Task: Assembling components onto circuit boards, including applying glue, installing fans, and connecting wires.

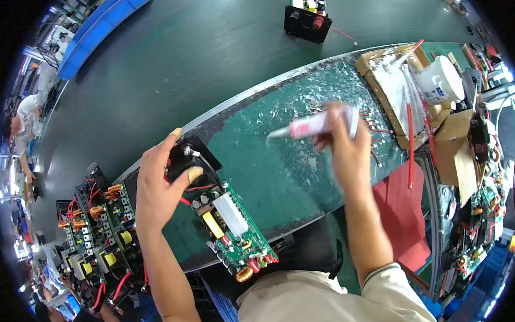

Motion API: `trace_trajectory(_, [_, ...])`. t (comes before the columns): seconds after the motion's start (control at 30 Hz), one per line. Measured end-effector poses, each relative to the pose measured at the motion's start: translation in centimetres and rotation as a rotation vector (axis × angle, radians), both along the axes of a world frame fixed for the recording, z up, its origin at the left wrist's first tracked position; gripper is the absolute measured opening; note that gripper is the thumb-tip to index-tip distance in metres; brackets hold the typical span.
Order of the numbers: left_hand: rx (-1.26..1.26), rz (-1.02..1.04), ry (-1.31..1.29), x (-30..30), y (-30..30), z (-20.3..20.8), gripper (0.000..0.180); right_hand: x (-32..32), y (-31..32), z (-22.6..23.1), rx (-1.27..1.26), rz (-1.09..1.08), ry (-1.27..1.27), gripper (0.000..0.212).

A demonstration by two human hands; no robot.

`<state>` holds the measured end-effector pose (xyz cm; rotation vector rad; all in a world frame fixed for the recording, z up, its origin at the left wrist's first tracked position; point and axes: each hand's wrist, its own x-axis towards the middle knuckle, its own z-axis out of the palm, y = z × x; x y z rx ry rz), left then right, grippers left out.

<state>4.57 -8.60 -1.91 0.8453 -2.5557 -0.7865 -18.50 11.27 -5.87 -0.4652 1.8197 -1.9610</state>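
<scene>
Nearest the lens, a beige shirt front [326, 305] fills the lower edge, and 2 bare forearms rise from it. The left hand [161, 183] is curled, thumb and fingers clamped on the black fan housing [185, 158] at the far end of a green circuit board [232, 228]; the thumb presses on the housing's near face, the index finger hooks over its top edge. The board lies slanted on the green work mat [280, 162], a white connector block and a yellow component on top, a copper coil at its near corner. Red and black wires run out from under the palm.

Over to the right hand [343, 144]: motion-blurred, fingers wrapped tight around a white-and-pink tube [312, 126], nozzle pointing left, held above the mat and well apart from the board. Dried white smears cover the mat beneath it.

Further out, a cardboard tray [385, 80] with white residue lies at the mat's far right, a white tub [442, 79] beside it. More green boards [96, 235] are stacked to the person's left. A black unit [306, 21] stands alone on the dark conveyor belt [187, 62].
</scene>
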Motion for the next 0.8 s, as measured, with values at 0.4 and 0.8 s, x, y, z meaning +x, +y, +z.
trace_trajectory(0.4, [0.101,0.411,0.112,8.6,-0.4,-1.6,0.060,6.5,12.7,0.4,0.717,0.475,0.235,0.037])
trace_trajectory(0.8, [0.035,0.481,0.212,12.9,-1.6,-5.4,0.064,16.3,15.0,-9.6,-0.019,0.031,-0.846,0.009])
